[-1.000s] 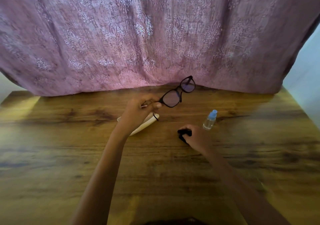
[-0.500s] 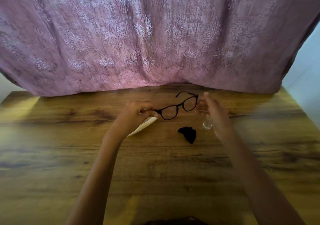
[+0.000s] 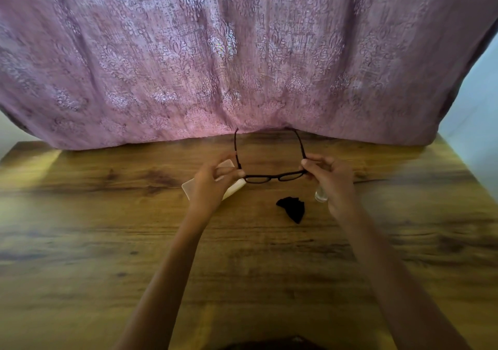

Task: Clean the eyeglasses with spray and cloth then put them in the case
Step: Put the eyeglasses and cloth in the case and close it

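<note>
Black-framed eyeglasses [image 3: 273, 177] hang in the air above the wooden table [image 3: 107, 242], lenses toward me and both temples unfolded, pointing away. My left hand [image 3: 213, 181] pinches the frame's left corner and my right hand [image 3: 331, 178] pinches its right corner. A crumpled black cloth [image 3: 292, 208] lies on the table just below the glasses. The pale case [image 3: 231, 165] lies under my left hand, mostly hidden. Only the clear base of the spray bottle [image 3: 320, 195] shows behind my right hand.
A pink patterned curtain [image 3: 242, 53] hangs along the table's far edge, and the temple tips nearly reach it. A pale wall [image 3: 477, 101] stands at the right. Bare wood stretches from my forearms to the near edge.
My right hand let go of the black cloth, rose past the bottle and took the frame's right corner. The glasses turned level with the temples swung open, held by both hands.
</note>
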Demonstrator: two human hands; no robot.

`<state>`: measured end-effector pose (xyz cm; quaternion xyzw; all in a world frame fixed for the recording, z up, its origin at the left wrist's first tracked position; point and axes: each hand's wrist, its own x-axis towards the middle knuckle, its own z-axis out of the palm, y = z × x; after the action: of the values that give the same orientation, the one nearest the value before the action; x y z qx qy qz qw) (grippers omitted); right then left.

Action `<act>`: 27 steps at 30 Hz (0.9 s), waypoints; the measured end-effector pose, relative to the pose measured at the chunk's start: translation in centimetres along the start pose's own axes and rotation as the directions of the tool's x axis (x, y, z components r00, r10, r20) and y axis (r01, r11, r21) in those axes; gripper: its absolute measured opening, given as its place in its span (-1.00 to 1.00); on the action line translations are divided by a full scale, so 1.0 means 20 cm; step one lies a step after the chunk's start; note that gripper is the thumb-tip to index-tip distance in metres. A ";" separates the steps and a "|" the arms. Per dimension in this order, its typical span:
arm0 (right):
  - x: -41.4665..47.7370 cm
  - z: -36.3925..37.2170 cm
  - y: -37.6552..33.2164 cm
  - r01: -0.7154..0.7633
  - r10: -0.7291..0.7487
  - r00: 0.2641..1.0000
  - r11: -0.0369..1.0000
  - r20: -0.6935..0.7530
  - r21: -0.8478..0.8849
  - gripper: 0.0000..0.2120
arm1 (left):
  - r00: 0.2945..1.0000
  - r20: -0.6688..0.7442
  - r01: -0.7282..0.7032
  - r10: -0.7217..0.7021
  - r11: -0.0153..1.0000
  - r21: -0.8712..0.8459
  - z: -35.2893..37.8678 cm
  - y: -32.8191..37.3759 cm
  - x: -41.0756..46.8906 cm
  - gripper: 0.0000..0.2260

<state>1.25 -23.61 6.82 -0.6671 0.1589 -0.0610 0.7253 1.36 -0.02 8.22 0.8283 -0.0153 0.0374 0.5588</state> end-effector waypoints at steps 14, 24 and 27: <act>-0.03 0.05 0.04 0.012 -0.003 0.997 0.993 0.074 -0.116 -0.87 | 0.963 -0.085 0.240 -0.255 0.958 -0.156 0.01 -0.02 -0.01 -0.81; -0.05 0.04 0.04 -0.008 0.065 0.959 0.980 0.276 -0.201 -0.87 | 0.961 -0.088 0.260 -0.264 0.964 -0.054 -0.01 -0.06 0.00 -0.84; -0.06 0.05 0.04 -0.026 0.082 0.955 0.980 0.285 -0.195 -0.88 | 0.964 -0.084 0.251 -0.252 0.968 -0.027 -0.03 -0.07 0.00 -0.82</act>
<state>0.38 -22.28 6.26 -0.7300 0.0733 0.0734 0.6755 1.45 1.07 7.08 0.8166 0.1139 0.0019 0.5659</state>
